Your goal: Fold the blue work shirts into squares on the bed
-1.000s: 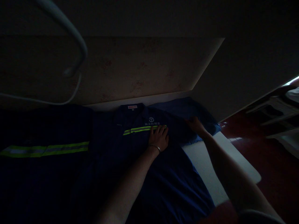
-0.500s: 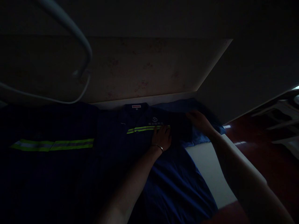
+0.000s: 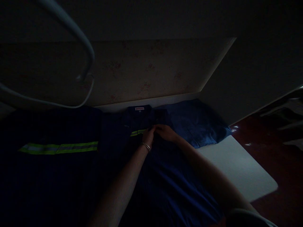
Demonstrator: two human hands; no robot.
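Observation:
A dark blue work shirt [image 3: 139, 117] lies spread out with its collar toward the wall and a yellow-green reflective stripe across its chest. My left hand [image 3: 148, 136], with a bracelet at the wrist, has its fingers closed on the cloth by the stripe. Right against it, my right hand [image 3: 165, 132] grips the shirt's sleeve, which is folded inward over the chest. The fingertips of both hands meet, and the dim light hides the exact grip. The chest emblem is covered.
Another dark blue garment with a reflective stripe [image 3: 78, 147] lies at left. Blue cloth [image 3: 194, 123] rests on the white table [image 3: 241, 167] at right. A pale curved tube [image 3: 80, 41] and a thin cord [image 3: 54, 104] hang at upper left, before a flowered wall panel [image 3: 149, 75].
My right hand has swung leftward, bringing the sleeve over the chest and baring the blue cloth and white table. My left hand has shifted slightly left, its fingers now drawn together.

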